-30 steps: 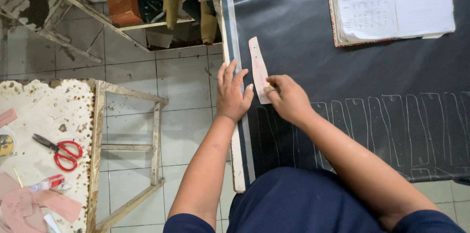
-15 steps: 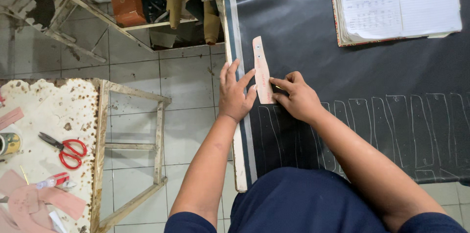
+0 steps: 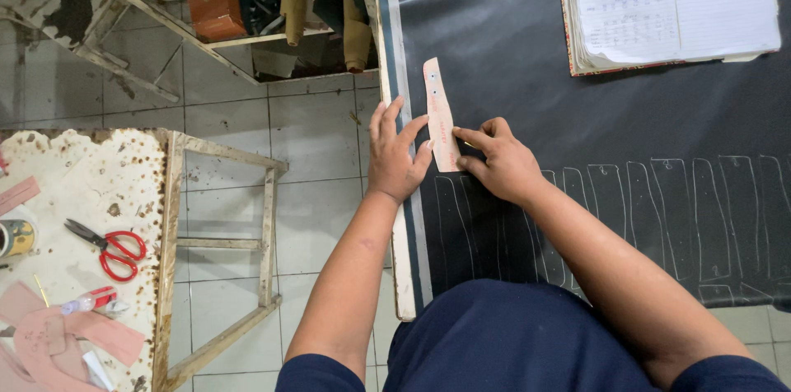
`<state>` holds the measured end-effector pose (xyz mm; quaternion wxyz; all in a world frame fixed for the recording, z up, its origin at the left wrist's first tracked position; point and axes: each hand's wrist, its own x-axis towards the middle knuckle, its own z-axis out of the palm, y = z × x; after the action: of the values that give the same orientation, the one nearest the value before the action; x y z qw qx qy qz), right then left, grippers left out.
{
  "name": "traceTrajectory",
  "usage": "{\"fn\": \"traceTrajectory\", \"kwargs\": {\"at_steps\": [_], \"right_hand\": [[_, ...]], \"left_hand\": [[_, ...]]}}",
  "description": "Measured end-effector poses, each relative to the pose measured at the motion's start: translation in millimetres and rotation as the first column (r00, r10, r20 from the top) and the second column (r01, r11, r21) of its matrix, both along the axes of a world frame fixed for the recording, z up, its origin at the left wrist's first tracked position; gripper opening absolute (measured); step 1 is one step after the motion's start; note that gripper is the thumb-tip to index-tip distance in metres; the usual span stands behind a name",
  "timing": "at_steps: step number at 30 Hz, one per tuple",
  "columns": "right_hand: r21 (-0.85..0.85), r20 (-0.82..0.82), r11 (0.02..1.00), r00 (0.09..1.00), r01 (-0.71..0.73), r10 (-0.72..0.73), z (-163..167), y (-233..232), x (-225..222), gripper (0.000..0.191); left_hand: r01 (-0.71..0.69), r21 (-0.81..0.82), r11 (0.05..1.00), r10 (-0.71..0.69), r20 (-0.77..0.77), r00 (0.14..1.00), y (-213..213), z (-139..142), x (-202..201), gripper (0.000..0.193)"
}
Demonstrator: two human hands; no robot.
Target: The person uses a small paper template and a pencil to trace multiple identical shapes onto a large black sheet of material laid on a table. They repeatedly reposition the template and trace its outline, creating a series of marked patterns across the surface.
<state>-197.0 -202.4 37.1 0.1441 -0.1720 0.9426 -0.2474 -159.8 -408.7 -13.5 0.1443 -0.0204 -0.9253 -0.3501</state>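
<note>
Where hands pin template; notebook apart.

Both hands — left hand, right hand — pressing pink template onto dark sheet.

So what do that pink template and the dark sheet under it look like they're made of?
Pink template: probably thin card, matte, flat with crisp cut edges. Dark sheet: looks like synthetic leather or vinyl, smooth with a faint sheen, taking pale traced outlines; real leather can't be ruled out.

pen in right hand mostly hidden, notebook cut off at top edge, its writing illegible
</note>
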Motion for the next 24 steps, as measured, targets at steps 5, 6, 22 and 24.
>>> {"fn": "traceTrajectory", "kwargs": {"at_steps": [5, 6, 22, 24], "right_hand": [[-0.003, -0.017, 1.0, 1.0, -0.016, 0.016, -4.6, 1.7, -0.2, 0.053], [0.0, -0.018, 1.0, 1.0, -0.014, 0.014, -5.2, 1.7, -0.5, 0.052], [0.004, -0.018, 1.0, 1.0, -0.001, 0.001, -2.5, 0.1, 3.0, 0.052], [0.004, -0.023, 1.0, 1.0, -0.006, 0.006, -1.2, -0.3, 3.2, 0.053]], "left_hand": [[-0.006, 0.005, 1.0, 0.006, -0.005, 1.0, 0.9, -0.3, 1.7, 0.04], [-0.005, 0.005, 1.0, 0.005, -0.003, 1.0, 0.7, -0.4, 1.7, 0.04], [0.01, 0.013, 1.0, -0.01, -0.014, 1.0, -0.7, -1.9, 2.4, 0.042], [0.007, 0.01, 1.0, -0.007, -0.003, 1.0, -0.4, -2.4, 2.0, 0.042]]}}
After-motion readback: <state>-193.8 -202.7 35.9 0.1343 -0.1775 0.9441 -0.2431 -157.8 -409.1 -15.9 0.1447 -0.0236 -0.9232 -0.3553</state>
